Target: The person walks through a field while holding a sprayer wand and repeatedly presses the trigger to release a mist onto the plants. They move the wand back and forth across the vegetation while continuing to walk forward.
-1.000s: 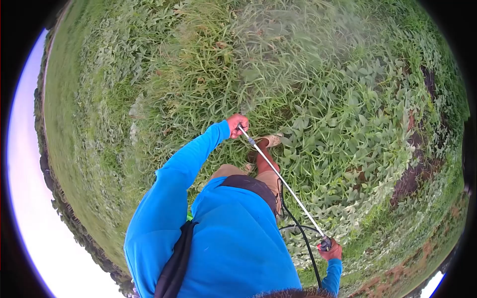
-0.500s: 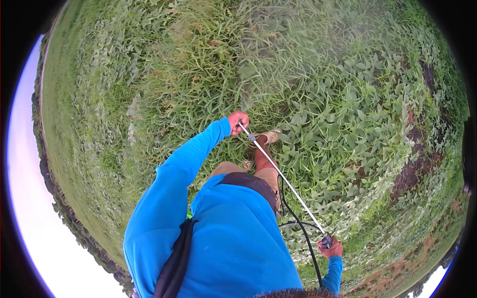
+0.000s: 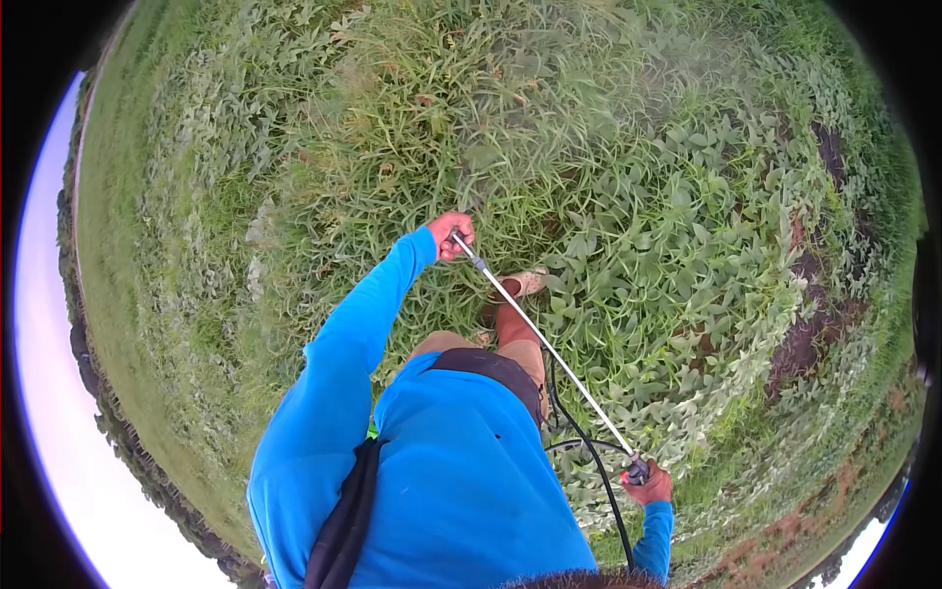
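Observation:
A long metal sprayer wand (image 3: 549, 346) runs slantwise across the front of my body. My left hand (image 3: 450, 235) is closed around its far end, out in front of me above the grass. At the other end, low on my right side, my right hand (image 3: 650, 484) grips the dark sprayer handle (image 3: 637, 472). A black hose (image 3: 601, 471) hangs in a loop beside that handle and runs toward my back. Faint mist (image 3: 677, 74) hangs over the plants ahead; its outlet is not clear to see.
Tall grass (image 3: 422, 108) and broad-leaved plants (image 3: 657, 231) cover the ground around my legs. A light-coloured shoe (image 3: 525, 283) stands among them. Dark bare soil (image 3: 800, 344) shows on the right. A dark strap (image 3: 345, 510) crosses my blue shirt. Trees line the field's far edge.
My left hand and the wand's far end have shifted slightly left. My right hand has moved a little left and forward with the handle, still gripping it.

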Demonstrator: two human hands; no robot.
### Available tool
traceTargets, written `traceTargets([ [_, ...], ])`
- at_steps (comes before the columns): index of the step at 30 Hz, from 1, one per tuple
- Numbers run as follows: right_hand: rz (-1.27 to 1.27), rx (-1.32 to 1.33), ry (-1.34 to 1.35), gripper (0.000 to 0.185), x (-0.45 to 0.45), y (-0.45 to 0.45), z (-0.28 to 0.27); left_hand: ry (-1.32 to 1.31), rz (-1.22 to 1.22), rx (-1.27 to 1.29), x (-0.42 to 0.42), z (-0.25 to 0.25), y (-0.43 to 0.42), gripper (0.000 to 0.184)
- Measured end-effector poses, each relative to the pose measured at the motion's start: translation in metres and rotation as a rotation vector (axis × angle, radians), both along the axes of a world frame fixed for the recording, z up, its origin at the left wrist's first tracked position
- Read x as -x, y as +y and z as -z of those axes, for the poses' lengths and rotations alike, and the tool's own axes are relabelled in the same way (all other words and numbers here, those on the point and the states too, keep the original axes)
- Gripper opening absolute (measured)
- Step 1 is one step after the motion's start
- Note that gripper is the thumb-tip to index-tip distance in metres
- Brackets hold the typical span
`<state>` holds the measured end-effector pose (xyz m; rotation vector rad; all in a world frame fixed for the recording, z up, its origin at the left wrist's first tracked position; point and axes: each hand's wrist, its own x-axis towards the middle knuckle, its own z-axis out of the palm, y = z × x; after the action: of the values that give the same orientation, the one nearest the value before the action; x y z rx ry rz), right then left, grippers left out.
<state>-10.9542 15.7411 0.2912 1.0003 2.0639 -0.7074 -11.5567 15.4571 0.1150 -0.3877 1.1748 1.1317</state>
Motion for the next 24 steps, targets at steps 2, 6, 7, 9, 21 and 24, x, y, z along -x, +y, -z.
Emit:
traceTargets([
  [2, 0.004, 0.004, 0.057, 0.045, 0.008, -0.003, 0.011, 0.028, -0.029, -0.009, 0.019, -0.016, -0.009, 0.029],
  [6, -0.096, 0.006, 0.264, 0.044, 0.078, -0.010, 0.016, 0.090, -0.348, -0.195, 0.069, -0.067, -0.044, 0.063],
  [7, -0.120, 0.038, 0.313, 0.045, 0.103, -0.011, 0.017, 0.126, -0.472, -0.299, 0.076, -0.080, -0.056, 0.072],
  [9, -0.082, 0.124, 0.433, 0.043, 0.156, -0.021, 0.018, 0.201, -0.592, -0.416, 0.073, -0.097, -0.073, 0.078],
  [21, 0.491, 1.108, 0.680, 0.026, 0.373, -0.088, -0.051, -0.059, -0.008, 0.037, -0.131, 0.008, -0.049, 0.051],
  [24, 0.758, 1.500, 0.559, 0.025, 0.369, -0.081, -0.047, -0.082, 0.140, 0.042, -0.166, 0.028, -0.055, 0.046],
])
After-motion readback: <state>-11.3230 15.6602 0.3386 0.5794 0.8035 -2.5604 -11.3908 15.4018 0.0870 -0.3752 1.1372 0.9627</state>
